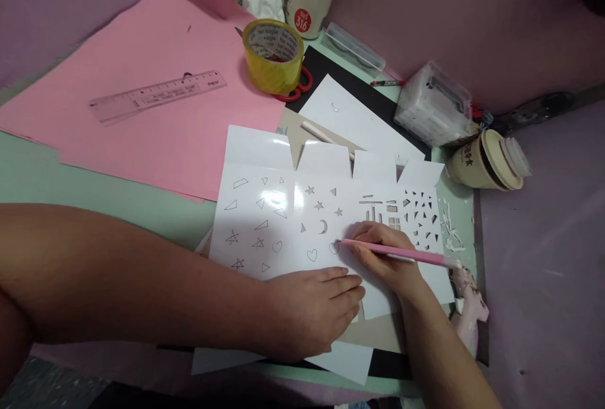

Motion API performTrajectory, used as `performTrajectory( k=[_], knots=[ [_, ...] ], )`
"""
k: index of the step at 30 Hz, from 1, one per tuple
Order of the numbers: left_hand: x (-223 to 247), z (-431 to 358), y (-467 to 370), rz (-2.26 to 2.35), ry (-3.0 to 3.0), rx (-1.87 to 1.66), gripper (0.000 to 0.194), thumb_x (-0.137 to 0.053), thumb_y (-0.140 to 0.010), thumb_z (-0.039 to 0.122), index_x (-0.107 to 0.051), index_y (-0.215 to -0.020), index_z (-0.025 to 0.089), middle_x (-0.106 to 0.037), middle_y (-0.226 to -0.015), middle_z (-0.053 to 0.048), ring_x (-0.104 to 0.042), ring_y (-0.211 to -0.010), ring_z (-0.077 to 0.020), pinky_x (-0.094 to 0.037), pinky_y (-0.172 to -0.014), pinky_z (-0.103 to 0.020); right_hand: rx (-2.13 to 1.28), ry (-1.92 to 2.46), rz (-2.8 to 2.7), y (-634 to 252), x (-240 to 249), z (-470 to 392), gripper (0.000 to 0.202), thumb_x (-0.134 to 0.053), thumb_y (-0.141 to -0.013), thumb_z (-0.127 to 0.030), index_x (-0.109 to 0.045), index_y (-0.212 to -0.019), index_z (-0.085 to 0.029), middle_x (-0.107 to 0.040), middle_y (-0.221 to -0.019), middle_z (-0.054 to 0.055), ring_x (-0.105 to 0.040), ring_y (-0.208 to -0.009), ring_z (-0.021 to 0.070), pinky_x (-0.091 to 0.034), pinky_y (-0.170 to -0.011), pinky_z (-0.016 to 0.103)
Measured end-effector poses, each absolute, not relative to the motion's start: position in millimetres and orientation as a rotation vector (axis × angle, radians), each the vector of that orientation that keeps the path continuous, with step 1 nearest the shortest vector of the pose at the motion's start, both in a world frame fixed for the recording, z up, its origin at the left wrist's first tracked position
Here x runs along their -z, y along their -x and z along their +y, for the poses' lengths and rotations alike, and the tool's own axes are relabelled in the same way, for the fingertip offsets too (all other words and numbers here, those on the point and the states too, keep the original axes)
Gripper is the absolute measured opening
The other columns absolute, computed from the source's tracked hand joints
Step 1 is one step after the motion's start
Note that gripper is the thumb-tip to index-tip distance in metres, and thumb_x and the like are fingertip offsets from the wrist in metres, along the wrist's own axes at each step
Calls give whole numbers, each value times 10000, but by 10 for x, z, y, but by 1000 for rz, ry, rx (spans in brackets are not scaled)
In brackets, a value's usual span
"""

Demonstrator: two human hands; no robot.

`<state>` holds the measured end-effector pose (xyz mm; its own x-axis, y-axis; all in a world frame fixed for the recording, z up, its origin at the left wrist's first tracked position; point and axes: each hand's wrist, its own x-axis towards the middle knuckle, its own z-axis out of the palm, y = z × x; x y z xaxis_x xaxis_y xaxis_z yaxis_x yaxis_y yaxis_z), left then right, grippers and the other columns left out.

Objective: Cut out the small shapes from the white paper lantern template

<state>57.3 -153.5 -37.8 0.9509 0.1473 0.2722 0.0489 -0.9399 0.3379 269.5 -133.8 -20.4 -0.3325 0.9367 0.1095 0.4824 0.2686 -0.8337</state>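
The left hand [316, 308] lies palm down, fingers extended and nearly together, pressing the white card [293, 229] and gripping nothing; the right hand [387, 258] is closed around a slim pink pen-like tool [401, 251], its tip at a heart outline just beyond the left fingertips; the card lies over a grey-beige board [378, 333] toward the near edge of the pale green desk [108, 172], its notched flaps facing the far edge; outlined triangles, stars and hearts mark its left part, while stars, a crescent, bars and small triangles are cut through farther right; white paper scraps [451, 229] lie beside it, near the desk's right edge; pink paper [155, 144] covers the far left corner, carrying a clear ruler [161, 97]; a yellow tape roll [273, 76] sits by red-handled scissors [306, 79]; a clear plastic box [432, 106] and a beige cup [466, 160] stand near the far right corner.
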Motion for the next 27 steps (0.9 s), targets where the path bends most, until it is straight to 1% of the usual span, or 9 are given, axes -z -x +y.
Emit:
performTrajectory(
  k=[2,4,6,7,12,18,23,27],
  knots=[
    [375,-1528,-569,136,-2772,-387,497,-516,-942,383,-577,-1332,80,-500,-1471,-123,-416,-1389,-255,-291,-1195,-381,-915,1281,-2003,-2721,192,-1331,123,-639,-865,-156,-566,-802,-231,-655,-745,-8,-638,-703,146,-493,-595,286],
    [375,-1524,-565,130,-2770,-354,508,-510,-945,395,-562,-1349,91,-482,-1489,-114,-396,-1404,-251,-263,-1208,-376,-848,1280,-2107,-2739,170,-1318,79,-626,-876,-168,-616,-905,-241,-701,-828,0,-671,-767,156,-527,-648,300],
    [380,-1527,-563,132,-2763,-347,515,-513,-946,409,-554,-1357,101,-469,-1500,-108,-384,-1412,-247,-255,-1211,-372,-804,1235,-2181,-2744,149,-1303,137,-613,-882,-162,-636,-983,-253,-726,-904,2,-692,-853,165,-549,-712,312],
    [383,-1530,-563,131,-2759,-357,522,-520,-944,416,-552,-1357,99,-468,-1500,-111,-384,-1412,-248,-259,-1210,-373,-804,1204,-2189,-2741,140,-1295,153,-612,-882,-152,-638,-991,-256,-731,-918,-2,-695,-875,164,-554,-727,311],
    [384,-1542,-573,145,-2757,-407,538,-578,-917,410,-570,-1329,63,-493,-1473,-140,-412,-1389,-270,-279,-1203,-388,-867,1150,-2133,-2701,118,-1273,169,-642,-861,-119,-636,-963,-253,-725,-872,-13,-691,-810,143,-548,-668,286],
    [357,-1513,-575,132,-2759,-428,485,-508,-951,353,-571,-1325,52,-514,-1454,-141,-442,-1365,-270,-292,-1198,-394,-844,1191,-2137,-2709,134,-1284,172,-622,-862,-109,-624,-949,-257,-728,-875,-18,-692,-790,139,-534,-647,280],
    [345,-1506,-571,145,-2766,-410,481,-504,-952,369,-575,-1328,78,-507,-1466,-119,-432,-1376,-246,-330,-1184,-374,-796,1207,-2158,-2730,169,-1292,151,-617,-859,-121,-622,-930,-253,-729,-856,-13,-696,-778,149,-534,-641,289],
    [354,-1518,-567,149,-2761,-444,467,-495,-954,349,-586,-1318,69,-519,-1452,-130,-440,-1367,-262,-286,-1202,-387,-748,1216,-2170,-2723,156,-1301,151,-626,-848,-124,-640,-924,-254,-730,-836,-9,-700,-760,156,-541,-624,289]
  ],
)
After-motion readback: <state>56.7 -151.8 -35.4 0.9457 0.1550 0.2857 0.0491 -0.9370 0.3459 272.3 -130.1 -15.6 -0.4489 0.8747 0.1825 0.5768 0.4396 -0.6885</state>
